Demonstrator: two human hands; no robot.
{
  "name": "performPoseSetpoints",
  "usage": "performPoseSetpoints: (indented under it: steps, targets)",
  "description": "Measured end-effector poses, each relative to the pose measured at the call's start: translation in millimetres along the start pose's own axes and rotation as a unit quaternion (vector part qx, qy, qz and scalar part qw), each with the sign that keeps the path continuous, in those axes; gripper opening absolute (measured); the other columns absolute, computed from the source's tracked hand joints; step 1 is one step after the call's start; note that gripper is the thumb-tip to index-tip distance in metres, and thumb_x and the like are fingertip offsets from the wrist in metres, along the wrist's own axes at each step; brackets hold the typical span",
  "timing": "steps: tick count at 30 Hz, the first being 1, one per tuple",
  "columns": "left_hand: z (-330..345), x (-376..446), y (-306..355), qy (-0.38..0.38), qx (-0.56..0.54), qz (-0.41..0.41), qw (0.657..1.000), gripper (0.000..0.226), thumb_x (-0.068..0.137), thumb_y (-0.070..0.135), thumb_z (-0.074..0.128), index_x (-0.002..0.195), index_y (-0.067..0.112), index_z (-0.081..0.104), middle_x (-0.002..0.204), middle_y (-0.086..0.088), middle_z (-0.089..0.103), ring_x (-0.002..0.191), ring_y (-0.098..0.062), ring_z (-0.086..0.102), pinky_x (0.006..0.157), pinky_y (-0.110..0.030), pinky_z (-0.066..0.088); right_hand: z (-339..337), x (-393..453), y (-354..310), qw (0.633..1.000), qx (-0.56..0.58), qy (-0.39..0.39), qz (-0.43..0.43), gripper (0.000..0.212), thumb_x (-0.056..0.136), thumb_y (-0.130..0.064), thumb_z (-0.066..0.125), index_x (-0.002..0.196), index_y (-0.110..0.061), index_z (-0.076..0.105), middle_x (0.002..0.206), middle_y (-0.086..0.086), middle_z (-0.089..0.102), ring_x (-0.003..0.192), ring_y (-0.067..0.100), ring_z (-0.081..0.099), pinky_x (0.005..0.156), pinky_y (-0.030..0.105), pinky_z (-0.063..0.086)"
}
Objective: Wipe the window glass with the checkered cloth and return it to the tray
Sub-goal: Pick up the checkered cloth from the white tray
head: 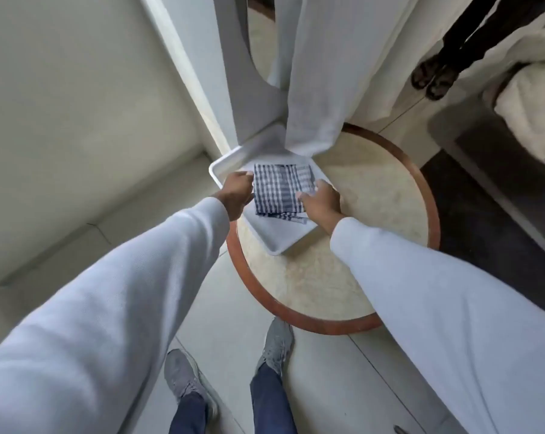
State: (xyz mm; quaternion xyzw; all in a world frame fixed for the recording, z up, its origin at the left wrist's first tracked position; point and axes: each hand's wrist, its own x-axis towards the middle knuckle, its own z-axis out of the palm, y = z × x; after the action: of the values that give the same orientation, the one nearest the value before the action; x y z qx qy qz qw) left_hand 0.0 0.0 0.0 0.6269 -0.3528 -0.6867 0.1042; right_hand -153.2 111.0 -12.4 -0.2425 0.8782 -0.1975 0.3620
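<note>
A folded blue-and-white checkered cloth (277,189) lies in a white tray (277,242) on a round table. My left hand (237,193) touches the cloth's left edge with its fingers curled at the top corner. On the cloth's right edge rests my right hand (321,203), fingers spread on the fabric. Whether either hand pinches the cloth is hidden by the fingers. The window glass (261,42) rises behind the tray, partly covered by a white curtain (324,73).
The round table (337,289) has a pale top and a brown rim. The curtain's hem hangs onto the tray's far corner. A bed edge (521,98) stands at right. Another person's feet (434,76) are at the far right. My shoes (274,346) stand by the table.
</note>
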Motion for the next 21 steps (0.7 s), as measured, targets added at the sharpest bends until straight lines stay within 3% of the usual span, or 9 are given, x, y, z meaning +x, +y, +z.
performPoseSetpoints:
  steps: [1, 2, 5, 8, 10, 12, 14, 17, 21]
  targets:
    - [4.4, 9.5, -2.3, 0.011, 0.041, 0.003, 0.999, 0.026, 0.108, 0.013, 0.048, 0.088, 0.011, 0.063, 0.077, -0.002, 0.062, 0.074, -0.014, 0.052, 0.074, -0.028, 0.051, 3.9, 8.5, -0.7, 1.000, -0.012, 0.008, 0.007, 0.052, 0.102, -0.028, 0.071, 0.143, 0.001, 0.058, 0.150, 0.018, 0.062, 0.138, 0.037, 0.061, 0.105, 0.036, 0.050]
    - [7.4, 19.6, -3.5, 0.020, 0.080, 0.004, 0.997, 0.021, 0.107, 0.013, 0.047, 0.098, 0.005, 0.064, 0.082, -0.005, 0.058, 0.077, -0.019, 0.050, 0.080, -0.034, 0.052, 8.0, 17.2, -1.0, 0.999, -0.021, 0.024, 0.019, 0.051, 0.102, -0.028, 0.071, 0.142, 0.001, 0.058, 0.151, 0.020, 0.061, 0.139, 0.039, 0.060, 0.106, 0.039, 0.051]
    - [12.9, 43.7, -10.3, 0.043, 0.161, -0.019, 0.986, 0.045, 0.102, 0.014, 0.046, 0.143, -0.004, 0.052, 0.115, -0.019, 0.063, 0.099, -0.029, 0.056, 0.088, -0.038, 0.051, 22.1, 41.2, -0.1, 0.997, -0.049, 0.048, 0.044, 0.050, 0.100, -0.027, 0.074, 0.139, 0.002, 0.060, 0.148, 0.022, 0.064, 0.138, 0.040, 0.061, 0.110, 0.044, 0.053]
    - [13.1, 58.5, -12.6, 0.060, 0.207, -0.015, 0.976, 0.052, 0.099, 0.013, 0.052, 0.147, -0.006, 0.054, 0.147, -0.028, 0.063, 0.131, -0.041, 0.066, 0.102, -0.042, 0.056, 35.8, 50.7, 2.7, 0.993, -0.084, 0.075, 0.037, 0.045, 0.096, -0.022, 0.079, 0.132, 0.002, 0.065, 0.141, 0.023, 0.068, 0.133, 0.040, 0.065, 0.107, 0.045, 0.057]
    - [15.3, 70.6, -14.6, 0.028, 0.217, -0.007, 0.976, 0.048, 0.101, 0.013, 0.060, 0.145, -0.006, 0.059, 0.147, -0.026, 0.065, 0.129, -0.040, 0.068, 0.088, -0.037, 0.054, 45.5, 55.3, 5.1, 0.992, -0.095, 0.074, 0.038, 0.040, 0.096, -0.019, 0.079, 0.128, 0.001, 0.067, 0.137, 0.023, 0.069, 0.129, 0.041, 0.066, 0.104, 0.046, 0.058]
    - [15.7, 74.3, -16.2, -0.005, 0.237, -0.001, 0.971, 0.044, 0.101, 0.014, 0.066, 0.140, -0.006, 0.064, 0.137, -0.023, 0.071, 0.101, -0.032, 0.071, 0.078, -0.029, 0.050, 52.4, 55.4, 5.5, 0.994, -0.084, 0.057, 0.043, 0.032, 0.098, -0.015, 0.076, 0.123, 0.003, 0.070, 0.131, 0.023, 0.073, 0.123, 0.042, 0.070, 0.098, 0.043, 0.059]
    - [12.7, 73.7, -16.1, -0.018, 0.257, 0.005, 0.966, 0.043, 0.099, 0.016, 0.069, 0.136, -0.006, 0.067, 0.115, -0.016, 0.072, 0.084, -0.024, 0.063, 0.072, -0.028, 0.051, 53.3, 55.1, 3.3, 0.996, -0.061, 0.036, 0.052, 0.027, 0.099, -0.012, 0.072, 0.121, 0.003, 0.072, 0.129, 0.022, 0.075, 0.119, 0.042, 0.072, 0.094, 0.041, 0.059]
    - [0.2, 66.1, -10.5, 0.008, 0.268, 0.015, 0.963, 0.042, 0.102, 0.025, 0.067, 0.130, -0.006, 0.069, 0.102, -0.011, 0.063, 0.090, -0.025, 0.059, 0.078, -0.030, 0.047, 47.1, 50.9, -5.7, 0.998, 0.005, 0.032, 0.056, 0.025, 0.097, -0.015, 0.070, 0.117, -0.001, 0.075, 0.124, 0.018, 0.078, 0.113, 0.038, 0.073, 0.087, 0.036, 0.057]
    - [-38.7, 32.9, 23.0, 0.025, 0.227, 0.047, 0.972, 0.042, 0.106, 0.026, 0.063, 0.127, -0.010, 0.068, 0.105, -0.014, 0.066, 0.093, -0.027, 0.062, 0.076, -0.032, 0.050, 33.3, 24.4, -40.6, 0.996, 0.089, 0.010, 0.005, 0.030, 0.100, -0.023, 0.068, 0.126, -0.008, 0.072, 0.127, 0.012, 0.077, 0.117, 0.033, 0.072, 0.096, 0.035, 0.056]
